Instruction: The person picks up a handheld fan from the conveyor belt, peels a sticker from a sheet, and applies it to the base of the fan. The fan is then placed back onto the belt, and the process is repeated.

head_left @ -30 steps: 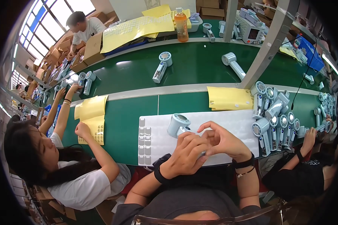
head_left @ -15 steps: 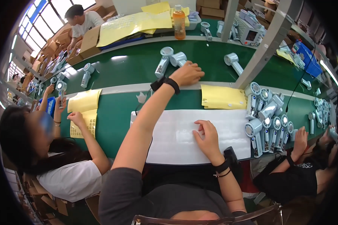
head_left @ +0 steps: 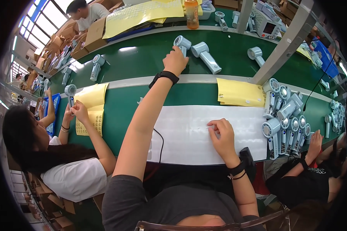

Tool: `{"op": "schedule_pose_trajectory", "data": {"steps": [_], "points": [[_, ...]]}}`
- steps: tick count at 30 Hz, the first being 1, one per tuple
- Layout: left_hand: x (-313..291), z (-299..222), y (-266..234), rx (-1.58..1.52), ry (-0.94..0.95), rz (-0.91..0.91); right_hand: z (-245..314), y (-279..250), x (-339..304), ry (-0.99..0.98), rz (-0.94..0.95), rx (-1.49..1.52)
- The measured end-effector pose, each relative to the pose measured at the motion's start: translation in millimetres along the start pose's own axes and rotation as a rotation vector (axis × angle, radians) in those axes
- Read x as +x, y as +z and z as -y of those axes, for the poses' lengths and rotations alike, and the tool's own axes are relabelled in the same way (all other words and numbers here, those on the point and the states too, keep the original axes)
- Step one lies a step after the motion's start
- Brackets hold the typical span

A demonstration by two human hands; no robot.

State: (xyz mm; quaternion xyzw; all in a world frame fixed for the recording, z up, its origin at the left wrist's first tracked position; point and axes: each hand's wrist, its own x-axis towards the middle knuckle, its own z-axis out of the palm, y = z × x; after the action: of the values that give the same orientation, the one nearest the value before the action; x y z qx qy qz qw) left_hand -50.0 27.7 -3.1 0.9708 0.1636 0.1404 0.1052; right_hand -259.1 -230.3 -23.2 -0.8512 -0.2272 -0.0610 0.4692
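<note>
My left hand [head_left: 176,61] reaches across to the far green belt, its fingers closed round the handle of a light-blue handheld fan [head_left: 182,41]. Much of that handle is hidden behind the hand. Just right of it, a second handheld fan [head_left: 206,57] lies with its handle pointing toward me. My right hand [head_left: 222,139] rests over the white mat [head_left: 181,134], fingers curled in and thumb close to them. Whatever those fingers may hold is too small or hidden to make out.
Several fans are piled [head_left: 285,119] at the mat's right edge. Yellow sticker sheets [head_left: 241,92] lie behind the mat. A metal post [head_left: 283,40] rises at right. At left a co-worker holds a fan [head_left: 70,92]; another person's hand [head_left: 315,144] is at right.
My left hand has moved left, off the right-hand fan and onto the fan beside it. My right hand stays over the mat. The co-worker at left now has both hands at a fan.
</note>
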Motion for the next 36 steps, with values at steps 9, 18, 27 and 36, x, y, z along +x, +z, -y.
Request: {"op": "schedule_pose_trajectory", "data": {"steps": [9, 18, 27, 36], "points": [[-19.3, 45.4, -66.1, -0.182, 0.208, -0.289, 38.6, 28.0, -3.8, -0.077, 0.003, -0.056], [-170.5, 54.2, -199.9, -1.014, -0.018, -0.622, 89.5, 121.0, 4.7, -0.266, 0.237, -0.111], [-297.2, 68.2, -226.7, -0.875, -0.031, -0.853, 93.7, 136.3, 6.4, -0.178, 0.204, 0.017], [-285.4, 71.9, -191.5, -1.223, -0.044, -0.656, 105.2, 141.0, 3.1, -0.248, 0.132, -0.114]]}}
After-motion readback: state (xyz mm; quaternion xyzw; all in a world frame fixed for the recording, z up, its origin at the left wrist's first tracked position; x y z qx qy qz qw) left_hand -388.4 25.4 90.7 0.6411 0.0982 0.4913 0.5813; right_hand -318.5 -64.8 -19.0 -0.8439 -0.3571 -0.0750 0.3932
